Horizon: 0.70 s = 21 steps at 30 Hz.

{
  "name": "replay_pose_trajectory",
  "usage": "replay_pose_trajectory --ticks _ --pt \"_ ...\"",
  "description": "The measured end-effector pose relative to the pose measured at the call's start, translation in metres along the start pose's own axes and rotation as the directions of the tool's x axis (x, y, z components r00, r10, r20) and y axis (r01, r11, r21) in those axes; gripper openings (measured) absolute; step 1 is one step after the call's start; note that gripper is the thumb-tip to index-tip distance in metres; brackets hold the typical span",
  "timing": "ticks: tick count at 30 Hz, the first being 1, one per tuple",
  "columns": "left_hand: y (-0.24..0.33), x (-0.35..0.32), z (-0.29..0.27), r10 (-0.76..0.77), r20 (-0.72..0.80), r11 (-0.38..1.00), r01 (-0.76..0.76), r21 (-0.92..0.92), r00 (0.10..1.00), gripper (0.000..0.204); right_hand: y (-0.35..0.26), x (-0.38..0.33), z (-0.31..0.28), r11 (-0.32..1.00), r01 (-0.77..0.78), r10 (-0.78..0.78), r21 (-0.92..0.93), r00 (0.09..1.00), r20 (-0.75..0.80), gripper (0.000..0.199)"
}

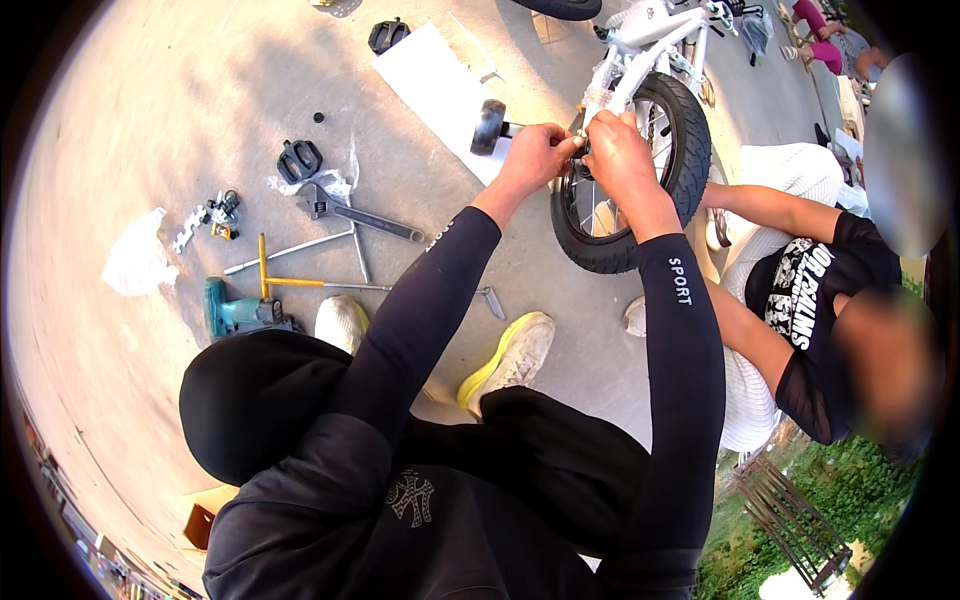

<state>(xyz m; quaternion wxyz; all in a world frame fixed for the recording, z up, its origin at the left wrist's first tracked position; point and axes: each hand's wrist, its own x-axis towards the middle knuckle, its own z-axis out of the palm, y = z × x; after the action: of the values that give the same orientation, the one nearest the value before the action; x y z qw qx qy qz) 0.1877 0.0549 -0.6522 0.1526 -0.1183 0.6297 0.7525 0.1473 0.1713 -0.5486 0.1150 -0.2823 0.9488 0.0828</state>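
Two hands, both at the hub of one small bicycle wheel [640, 170]. Left hand [537, 155]: fingers curled and pinched on a small fitting at the axle, too small to identify. Right hand [618, 150]: closed in a fist around the same axle point, touching the left fingertips.

One wheel: black knobbly tyre, silver spokes, standing upright on the concrete floor [150, 120], directly under both hands. One white bicycle frame [650, 35] above and beyond the right hand. One small black stabiliser wheel [489, 126] on a short rod, just left of the left hand.

Two black pedals: one [299, 158] well left of the left hand, one [387, 35] farther off. One adjustable spanner [350, 210], grey, below-left of the left hand. One teal power drill [235, 313] nearer the person's body. One white sheet [445, 90] beyond the left hand. One crumpled white bag [137, 260], far left.

One other person [800, 290], seated right of the right hand.
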Motion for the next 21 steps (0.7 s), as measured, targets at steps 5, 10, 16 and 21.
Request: replay_pose_trajectory --ticks 5,10,16,21 --pt "-0.01 0.003 -0.005 0.12 0.017 0.987 -0.118 -0.108 0.993 0.026 -0.002 0.004 -0.002 1.0 0.008 -0.008 -0.003 1.0 -0.006 0.018" --pt "-0.012 0.003 -0.009 0.28 0.03 0.941 -0.281 0.188 0.959 0.026 0.004 -0.002 0.001 0.999 0.037 -0.036 0.008 0.997 -0.069 0.016" --pt "0.014 0.024 -0.051 0.24 0.42 0.276 -0.477 0.835 0.875 0.044 0.002 0.0 0.016 0.999 0.03 -0.029 0.011 0.996 -0.085 0.018" --pt "0.027 0.05 -0.049 -0.168 0.495 0.25 -0.449 0.858 0.852 0.031 0.004 -0.008 0.003 0.999 0.034 -0.034 0.005 0.999 -0.016 0.022"
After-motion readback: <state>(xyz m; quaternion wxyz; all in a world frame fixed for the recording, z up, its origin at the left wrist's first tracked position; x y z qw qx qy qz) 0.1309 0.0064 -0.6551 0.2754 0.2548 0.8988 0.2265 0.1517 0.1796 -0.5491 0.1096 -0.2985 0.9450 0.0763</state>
